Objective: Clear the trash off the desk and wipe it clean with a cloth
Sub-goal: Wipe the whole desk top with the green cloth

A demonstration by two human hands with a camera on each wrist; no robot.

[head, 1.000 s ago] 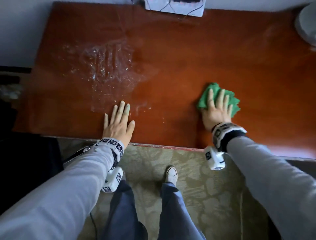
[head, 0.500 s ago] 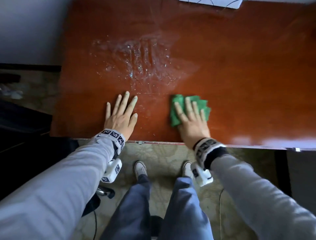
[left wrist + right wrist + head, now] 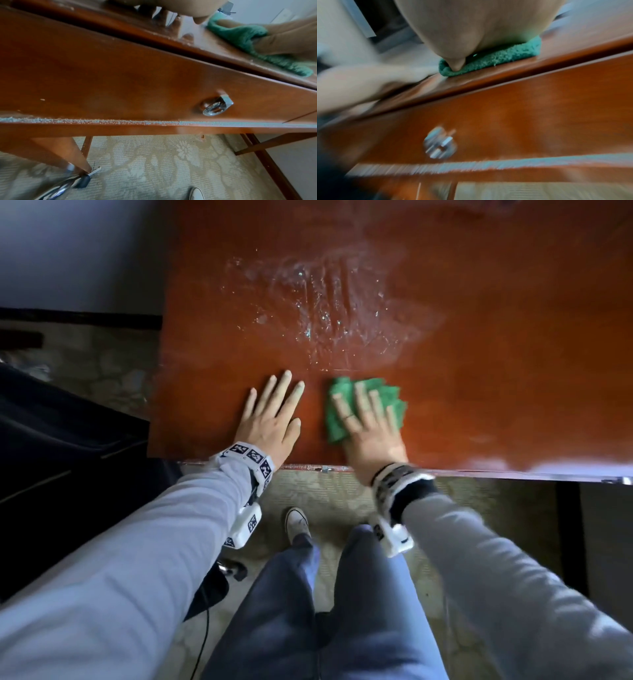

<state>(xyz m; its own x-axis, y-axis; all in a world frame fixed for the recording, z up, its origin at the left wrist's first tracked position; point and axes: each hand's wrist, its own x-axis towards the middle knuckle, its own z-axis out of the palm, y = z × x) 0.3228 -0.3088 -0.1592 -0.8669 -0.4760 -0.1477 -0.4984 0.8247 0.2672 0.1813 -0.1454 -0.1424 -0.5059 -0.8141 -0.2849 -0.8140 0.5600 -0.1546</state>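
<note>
Cloth: the bunched green terry cloth [image 3: 364,409] sits near the front edge of the glossy red-brown wooden desk [image 3: 479,392].
Right hand: the right hand [image 3: 368,422] lies flat on it, fingers straight and spread.
Left hand: the left hand [image 3: 272,416] braces just beside, palm down, fingers apart.
Key relation: the wet smear [image 3: 322,313] lies beyond the fingertips, towards the back.
Change: the cloth has swept left and now nearly meets the left hand.
</note>
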